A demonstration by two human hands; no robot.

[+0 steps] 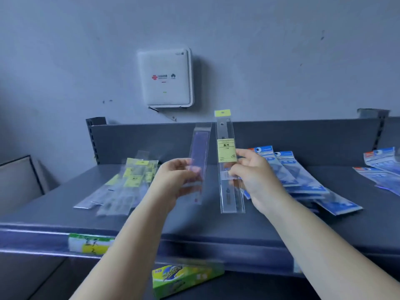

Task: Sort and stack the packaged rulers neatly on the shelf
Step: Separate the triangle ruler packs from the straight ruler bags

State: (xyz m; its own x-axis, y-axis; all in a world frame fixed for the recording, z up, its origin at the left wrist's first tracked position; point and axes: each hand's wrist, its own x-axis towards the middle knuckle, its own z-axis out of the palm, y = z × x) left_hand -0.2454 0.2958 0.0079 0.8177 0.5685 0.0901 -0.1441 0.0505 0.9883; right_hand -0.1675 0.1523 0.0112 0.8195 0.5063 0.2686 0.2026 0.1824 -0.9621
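My left hand (175, 176) pinches a clear packaged ruler with a purple tint (200, 156), held upright above the grey shelf (216, 221). Beside it, my right hand (253, 174) grips a clear packaged ruler with a yellow label (226, 150), also upright. The two packs stand side by side, a small gap apart. On the shelf to the left lies a loose pile of yellow-labelled ruler packs (127, 182). To the right, behind my right hand, lies a spread of blue packs (303, 180).
More blue packs (381, 167) lie at the shelf's far right. A white router box (165, 77) hangs on the wall above the shelf's back panel. A green and yellow box (186, 278) sits on the lower level, under a price tag (91, 243) on the shelf edge.
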